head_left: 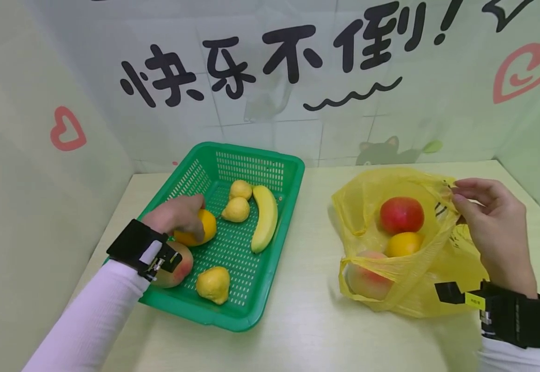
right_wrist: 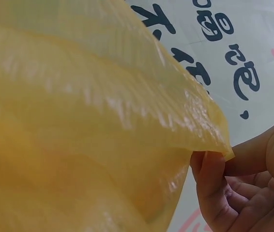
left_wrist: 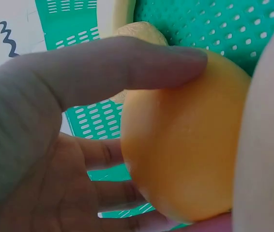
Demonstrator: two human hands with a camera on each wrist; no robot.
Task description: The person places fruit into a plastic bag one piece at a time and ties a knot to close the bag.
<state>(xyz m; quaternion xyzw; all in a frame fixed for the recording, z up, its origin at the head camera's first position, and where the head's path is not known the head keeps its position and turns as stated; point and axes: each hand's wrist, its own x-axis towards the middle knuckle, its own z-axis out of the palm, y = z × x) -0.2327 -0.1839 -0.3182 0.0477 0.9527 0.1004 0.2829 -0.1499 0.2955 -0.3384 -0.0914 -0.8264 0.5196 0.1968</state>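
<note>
In the head view, my left hand [head_left: 176, 214] reaches into the green basket [head_left: 270, 274] and grips an orange [head_left: 209, 226]. The left wrist view shows the thumb [left_wrist: 175, 65] across one side of the orange [left_wrist: 185, 145], with other fingers round its far side. A peach [head_left: 179, 266] lies right beside it, below the wrist. My right hand [head_left: 495, 217] pinches the rim of a yellow plastic bag [head_left: 428, 284] between thumb and fingers, holding that side up. Inside the bag are a red fruit [head_left: 402, 215], an orange [head_left: 404, 244] and a peach [head_left: 367, 278], partly behind the film.
A banana [head_left: 265, 219] lies along the basket's right side. Near it are two small yellow pear-shaped fruits [head_left: 236, 210], and another yellow fruit [head_left: 214, 285] sits toward the front. Basket and bag stand apart on a pale table [head_left: 307, 310], with a printed wall covering [head_left: 288, 139] behind.
</note>
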